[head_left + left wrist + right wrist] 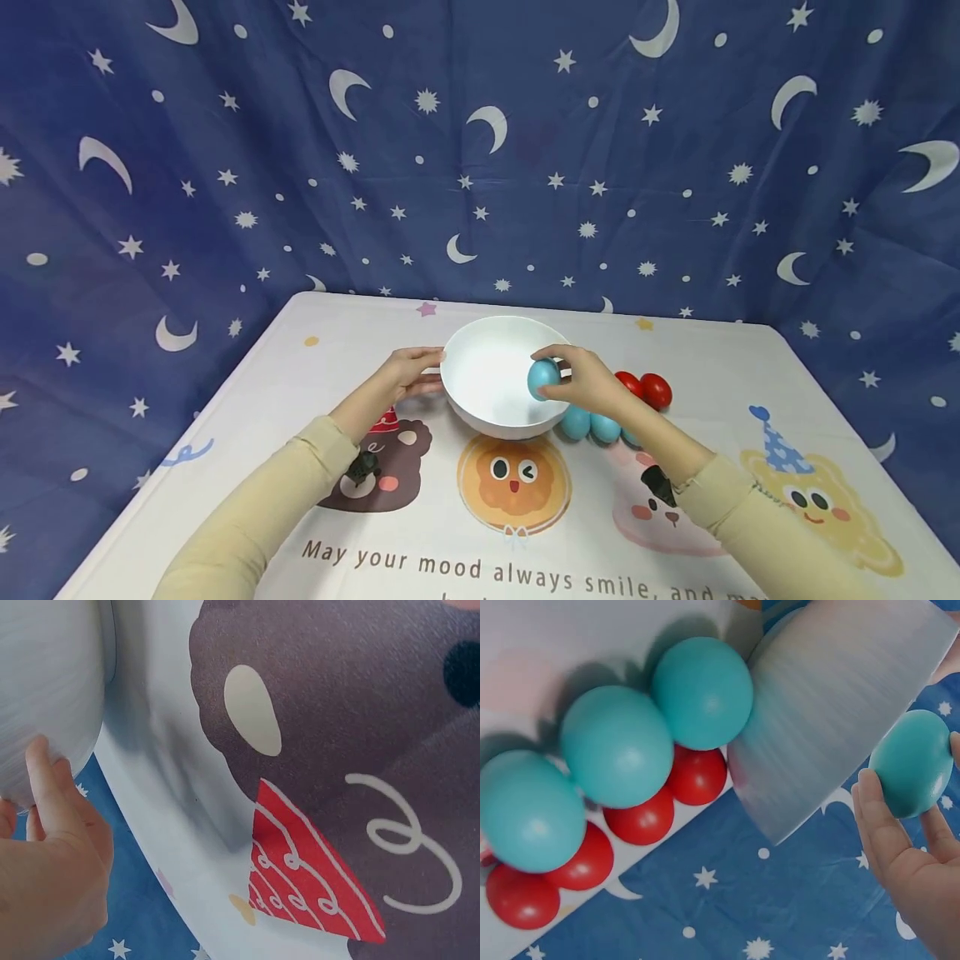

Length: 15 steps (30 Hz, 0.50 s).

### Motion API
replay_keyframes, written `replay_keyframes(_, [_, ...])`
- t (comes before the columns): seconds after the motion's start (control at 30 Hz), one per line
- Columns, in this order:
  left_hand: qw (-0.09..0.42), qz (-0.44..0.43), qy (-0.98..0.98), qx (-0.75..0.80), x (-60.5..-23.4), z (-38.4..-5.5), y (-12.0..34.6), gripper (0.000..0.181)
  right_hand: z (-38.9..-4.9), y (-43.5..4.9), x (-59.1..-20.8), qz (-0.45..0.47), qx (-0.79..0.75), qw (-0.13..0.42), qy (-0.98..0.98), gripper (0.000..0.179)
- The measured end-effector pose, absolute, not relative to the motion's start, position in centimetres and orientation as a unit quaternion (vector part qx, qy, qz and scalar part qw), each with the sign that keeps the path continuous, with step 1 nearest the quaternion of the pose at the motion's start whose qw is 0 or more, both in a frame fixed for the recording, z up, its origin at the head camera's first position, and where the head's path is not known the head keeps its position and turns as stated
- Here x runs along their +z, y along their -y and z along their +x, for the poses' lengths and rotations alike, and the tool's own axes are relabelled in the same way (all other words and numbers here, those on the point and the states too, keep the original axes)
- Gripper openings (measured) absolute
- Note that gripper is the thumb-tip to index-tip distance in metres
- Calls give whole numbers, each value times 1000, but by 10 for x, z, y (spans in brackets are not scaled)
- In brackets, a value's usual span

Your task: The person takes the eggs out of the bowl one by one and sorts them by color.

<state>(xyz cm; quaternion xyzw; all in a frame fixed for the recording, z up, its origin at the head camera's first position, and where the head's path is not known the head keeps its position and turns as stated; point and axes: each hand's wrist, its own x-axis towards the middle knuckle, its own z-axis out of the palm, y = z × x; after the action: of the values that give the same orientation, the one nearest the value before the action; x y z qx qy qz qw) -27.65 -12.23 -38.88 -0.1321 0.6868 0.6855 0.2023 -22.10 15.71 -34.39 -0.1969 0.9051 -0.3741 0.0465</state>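
Note:
A white bowl (pixel 491 379) stands at the middle of the table. My left hand (pixel 415 372) is at its left side, with fairly straight fingers touching the outer wall near the rim. In the left wrist view, fingertips (pixel 41 754) rest on the bowl's curved outside (pixel 49 690). Over the bowl's right part, my right hand (pixel 581 379) pinches a turquoise egg (pixel 543 379) between thumb and fingers. The right wrist view shows this egg (pixel 913 763) beyond the bowl's rim, held by the right hand's fingertips (pixel 870 787).
Three more turquoise eggs (pixel 617 746) lie in a row right of the bowl, partly under my right forearm. Several red eggs (pixel 639 817) form a row behind them. A printed white tablecloth (pixel 420 567) covers the table, and a blue star-patterned curtain (pixel 525 258) hangs behind it.

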Motion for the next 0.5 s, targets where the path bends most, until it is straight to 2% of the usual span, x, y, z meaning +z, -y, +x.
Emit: replay_keyframes(0.5, [201,-136,-694,678,-391,-280,124,42,-192,-211,-343,-193,-353,9,-916,47])
